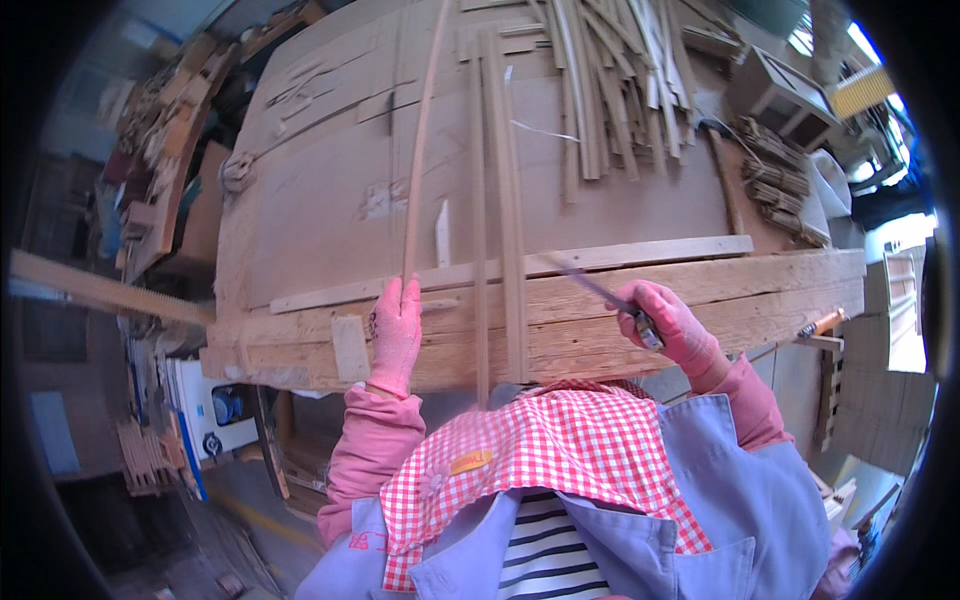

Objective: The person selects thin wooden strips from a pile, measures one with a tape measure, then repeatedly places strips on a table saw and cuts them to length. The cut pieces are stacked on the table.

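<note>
My left hand, in a pink glove, grips the near end of a long thin wooden strip that runs away across the bench board. My right hand, also gloved in pink, holds a tool with a long, thin, blurred blade angled up to the left over the front beam. Between my hands, two upright-looking lengths of pale strip lie front to back across the beam. A flat batten lies along the board's near edge, and a short white piece lies behind it.
A heap of strips covers the back right of the board. A wooden box and bundled offcuts stand at the right. A cluttered shelf and a projecting plank are at the left. An orange-handled tool sits at the beam's right end.
</note>
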Action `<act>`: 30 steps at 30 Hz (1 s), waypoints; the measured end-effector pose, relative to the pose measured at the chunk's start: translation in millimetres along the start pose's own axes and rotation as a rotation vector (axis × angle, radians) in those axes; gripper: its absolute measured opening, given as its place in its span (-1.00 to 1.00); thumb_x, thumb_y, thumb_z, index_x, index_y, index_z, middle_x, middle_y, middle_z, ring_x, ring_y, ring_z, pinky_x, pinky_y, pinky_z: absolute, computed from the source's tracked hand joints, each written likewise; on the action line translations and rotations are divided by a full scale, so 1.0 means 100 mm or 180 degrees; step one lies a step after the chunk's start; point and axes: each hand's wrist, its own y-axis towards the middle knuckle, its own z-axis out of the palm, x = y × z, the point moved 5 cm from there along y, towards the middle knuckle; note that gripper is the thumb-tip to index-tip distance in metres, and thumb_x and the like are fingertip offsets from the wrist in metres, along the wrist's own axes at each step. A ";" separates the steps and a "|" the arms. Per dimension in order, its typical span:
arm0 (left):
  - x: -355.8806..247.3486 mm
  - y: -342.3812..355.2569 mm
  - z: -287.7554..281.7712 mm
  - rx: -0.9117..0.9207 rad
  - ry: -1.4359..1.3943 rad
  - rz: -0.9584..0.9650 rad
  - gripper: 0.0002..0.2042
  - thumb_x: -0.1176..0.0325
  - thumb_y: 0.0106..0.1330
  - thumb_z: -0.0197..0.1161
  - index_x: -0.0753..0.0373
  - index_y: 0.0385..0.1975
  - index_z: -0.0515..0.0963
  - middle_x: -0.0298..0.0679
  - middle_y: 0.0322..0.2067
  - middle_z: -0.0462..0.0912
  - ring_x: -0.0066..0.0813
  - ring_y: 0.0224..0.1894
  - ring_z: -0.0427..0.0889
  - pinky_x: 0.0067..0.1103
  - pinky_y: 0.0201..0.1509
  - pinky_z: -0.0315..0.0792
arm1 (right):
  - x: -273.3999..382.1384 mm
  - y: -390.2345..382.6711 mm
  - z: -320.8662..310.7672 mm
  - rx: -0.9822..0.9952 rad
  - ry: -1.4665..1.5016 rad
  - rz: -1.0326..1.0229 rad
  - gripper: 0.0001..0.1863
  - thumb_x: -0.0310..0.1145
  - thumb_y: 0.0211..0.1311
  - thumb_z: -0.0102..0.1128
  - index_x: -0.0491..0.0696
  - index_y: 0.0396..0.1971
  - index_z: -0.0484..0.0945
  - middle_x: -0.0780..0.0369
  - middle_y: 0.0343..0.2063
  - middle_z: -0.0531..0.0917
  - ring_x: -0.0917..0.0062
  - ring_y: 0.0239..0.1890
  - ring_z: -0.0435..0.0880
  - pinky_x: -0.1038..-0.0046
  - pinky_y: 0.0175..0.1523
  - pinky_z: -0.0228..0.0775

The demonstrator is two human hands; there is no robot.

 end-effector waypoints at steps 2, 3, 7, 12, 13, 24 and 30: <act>-0.03 0.10 0.28 -0.0182 0.0199 0.0373 -0.78 0.27 0.47 0.15 0.34 -0.21 0.50 -0.04 -0.45 0.51 -0.25 -0.49 0.45 -0.37 -0.38 0.36 | -0.09 -0.28 -0.38 -0.0577 0.0058 -0.0046 -0.39 0.22 0.45 -0.01 -0.11 -0.06 0.60 0.36 -0.47 0.60 0.79 -0.59 0.42 0.73 -0.47 0.26; -0.02 0.13 0.40 -0.0260 0.0182 0.0504 -0.78 0.28 0.46 0.16 0.35 -0.21 0.49 -0.01 -0.44 0.51 -0.18 -0.48 0.46 -0.34 -0.36 0.37 | -0.11 -0.44 -0.61 -0.0940 0.0125 -0.0147 -0.39 0.21 0.46 -0.02 -0.11 -0.05 0.60 0.36 -0.47 0.60 0.79 -0.59 0.42 0.73 -0.48 0.26; 0.17 0.18 0.76 -0.0309 0.0255 0.0383 -0.77 0.30 0.43 0.16 0.39 -0.17 0.47 0.06 -0.40 0.53 -0.05 -0.40 0.51 -0.26 -0.27 0.41 | -0.02 -0.77 -1.62 -0.2045 -0.0079 -0.0799 -0.47 0.11 0.51 -0.04 -0.08 -0.01 0.61 0.38 -0.47 0.61 0.78 -0.62 0.42 0.73 -0.54 0.21; 0.52 0.24 1.06 -0.0019 0.0105 -0.0301 -0.73 0.31 0.44 0.12 0.39 -0.03 0.46 0.11 -0.37 0.58 0.12 -0.32 0.56 -0.22 -0.19 0.44 | 0.28 -0.94 -3.07 -0.3339 -0.1424 -0.0862 -0.74 -0.13 0.41 0.19 0.06 -0.09 0.68 0.40 -0.39 0.67 0.79 -0.47 0.52 0.67 -0.52 0.25; 0.58 0.22 1.14 0.0116 -0.0109 -0.0625 -0.71 0.30 0.44 0.11 0.38 0.00 0.45 0.14 -0.34 0.60 0.17 -0.29 0.57 -0.20 -0.17 0.45 | 0.31 -0.93 -3.28 -0.3461 -0.1557 -0.0845 -0.73 -0.14 0.40 0.20 0.03 -0.09 0.68 0.42 -0.39 0.65 0.80 -0.46 0.51 0.67 -0.52 0.25; -0.21 -0.09 1.33 0.0469 0.0441 -0.0489 -0.33 0.04 0.33 0.29 0.33 0.32 0.30 0.20 0.13 0.55 0.10 0.24 0.49 -0.27 0.29 0.36 | 0.34 0.20 -2.49 -0.2029 -0.2866 -0.0833 -0.61 -0.20 0.34 0.26 -0.15 0.02 0.57 0.01 -0.11 0.69 0.22 -0.08 0.71 0.32 0.00 0.55; -0.26 -0.01 1.32 0.1042 -0.1026 -0.0858 -0.49 0.20 0.33 0.37 0.37 0.16 0.42 -0.08 -0.03 0.65 -0.19 -0.01 0.65 -0.38 0.17 0.49 | -0.09 1.02 -0.99 -0.0745 -0.2483 -0.0696 -0.60 -0.17 0.34 0.21 -0.18 -0.01 0.57 0.01 -0.21 0.72 0.21 -0.17 0.72 0.29 -0.05 0.56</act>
